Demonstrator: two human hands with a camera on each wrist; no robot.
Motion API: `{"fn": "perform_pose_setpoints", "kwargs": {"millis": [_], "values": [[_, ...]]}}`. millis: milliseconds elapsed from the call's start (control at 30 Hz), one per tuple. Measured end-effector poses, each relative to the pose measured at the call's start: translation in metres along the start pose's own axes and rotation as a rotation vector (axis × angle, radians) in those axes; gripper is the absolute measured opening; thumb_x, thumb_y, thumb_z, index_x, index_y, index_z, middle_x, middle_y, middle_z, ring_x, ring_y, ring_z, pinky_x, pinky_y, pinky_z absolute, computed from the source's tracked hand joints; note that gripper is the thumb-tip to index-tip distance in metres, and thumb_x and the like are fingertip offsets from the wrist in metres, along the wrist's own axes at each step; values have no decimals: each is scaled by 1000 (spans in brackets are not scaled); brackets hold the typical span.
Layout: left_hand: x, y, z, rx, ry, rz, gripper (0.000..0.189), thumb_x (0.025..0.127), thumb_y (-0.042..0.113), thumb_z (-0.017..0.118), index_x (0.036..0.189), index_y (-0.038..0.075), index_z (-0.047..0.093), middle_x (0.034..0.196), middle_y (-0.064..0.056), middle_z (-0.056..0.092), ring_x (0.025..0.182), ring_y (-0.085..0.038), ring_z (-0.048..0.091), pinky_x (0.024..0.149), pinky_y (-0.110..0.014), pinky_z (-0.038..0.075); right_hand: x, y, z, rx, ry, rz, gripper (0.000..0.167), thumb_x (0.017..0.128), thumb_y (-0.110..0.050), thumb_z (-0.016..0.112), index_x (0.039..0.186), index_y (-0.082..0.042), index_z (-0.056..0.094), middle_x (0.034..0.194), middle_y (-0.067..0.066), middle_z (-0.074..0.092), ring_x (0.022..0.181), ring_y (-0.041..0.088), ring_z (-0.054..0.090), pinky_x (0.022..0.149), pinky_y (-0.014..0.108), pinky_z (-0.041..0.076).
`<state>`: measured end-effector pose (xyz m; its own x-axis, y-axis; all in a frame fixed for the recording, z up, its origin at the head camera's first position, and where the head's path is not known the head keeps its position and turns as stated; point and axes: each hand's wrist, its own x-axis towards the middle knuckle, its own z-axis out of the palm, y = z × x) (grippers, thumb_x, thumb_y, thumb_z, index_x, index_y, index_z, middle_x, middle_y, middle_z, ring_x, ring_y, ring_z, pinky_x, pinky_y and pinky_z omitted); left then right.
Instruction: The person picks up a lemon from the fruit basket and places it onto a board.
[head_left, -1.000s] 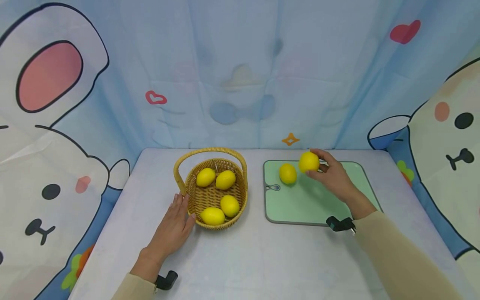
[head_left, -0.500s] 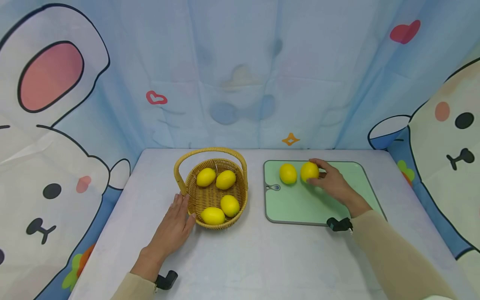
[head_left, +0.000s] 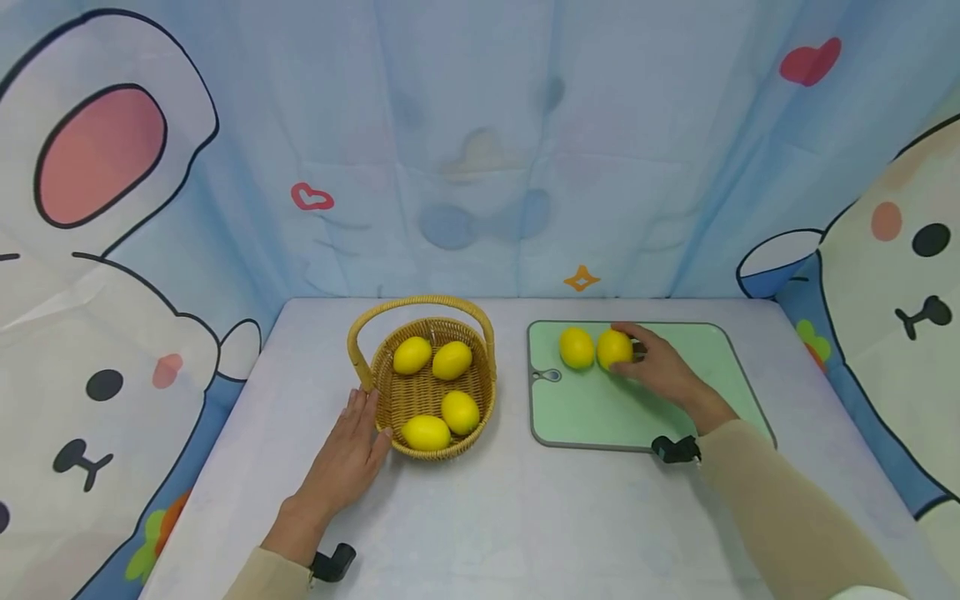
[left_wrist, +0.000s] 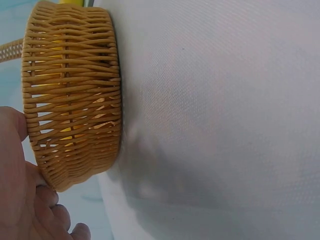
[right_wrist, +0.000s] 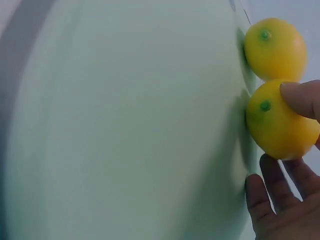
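My right hand has a lemon between thumb and fingers, low over the pale green cutting board. In the right wrist view the thumb lies on this lemon and fingertips reach its far side. Right beside it a second lemon rests on the board. My left hand lies along the near left side of a wicker basket, its fingers straight. The left wrist view shows the hand at the basket's rim.
Inside the basket lie several lemons, and its handle arches up over the far side. White cloth covers the table. A blue printed curtain hangs behind the table's back edge.
The right hand has brought its lemon down onto the board and slid it left, close against the other lemon. The left hand and the basket have stayed in place.
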<state>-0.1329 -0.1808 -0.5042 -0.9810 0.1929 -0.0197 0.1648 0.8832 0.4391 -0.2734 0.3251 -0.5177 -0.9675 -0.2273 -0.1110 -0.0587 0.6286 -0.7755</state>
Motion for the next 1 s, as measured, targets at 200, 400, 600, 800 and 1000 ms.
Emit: {"fn": "perform_pose_setpoints", "kwargs": {"millis": [200, 400, 600, 800, 1000], "values": [[1, -1, 1, 6, -23, -17, 72, 114, 38, 44, 168, 0, 15, 176, -21, 12, 165, -34, 8, 133, -52, 16, 0, 3, -4, 24, -18, 27, 83, 101, -31, 73, 169, -16, 28, 165, 25, 38, 142, 46, 46, 110, 61, 47], [1, -3, 3, 4, -13, -20, 72, 113, 37, 45, 168, 0, 17, 175, -21, 13, 165, -34, 9, 133, -52, 17, 0, 2, -5, 42, -32, 23, 84, 101, -32, 73, 169, -14, 26, 166, 27, 37, 142, 46, 47, 112, 62, 46], [1, -3, 4, 7, -3, -20, 73, 113, 38, 46, 168, 0, 18, 175, -21, 14, 165, -34, 10, 133, -52, 17, 0, 3, -5, 62, -45, 27, 85, 102, -34, 72, 169, -13, 25, 166, 27, 36, 148, 47, 41, 116, 65, 41], [1, -3, 4, 2, 3, -14, 72, 113, 37, 46, 167, -1, 18, 175, -21, 15, 165, -34, 11, 133, -53, 18, 1, 7, -4, 58, -43, 34, 86, 102, -37, 72, 170, -15, 25, 167, 26, 35, 148, 48, 41, 117, 66, 41], [1, -4, 6, -2, 3, -13, 72, 113, 37, 46, 168, 0, 18, 175, -20, 14, 165, -33, 10, 133, -52, 17, 1, 8, -4, 25, -26, 40, 85, 101, -38, 72, 169, -14, 27, 163, 28, 41, 141, 47, 48, 109, 63, 47]]}}
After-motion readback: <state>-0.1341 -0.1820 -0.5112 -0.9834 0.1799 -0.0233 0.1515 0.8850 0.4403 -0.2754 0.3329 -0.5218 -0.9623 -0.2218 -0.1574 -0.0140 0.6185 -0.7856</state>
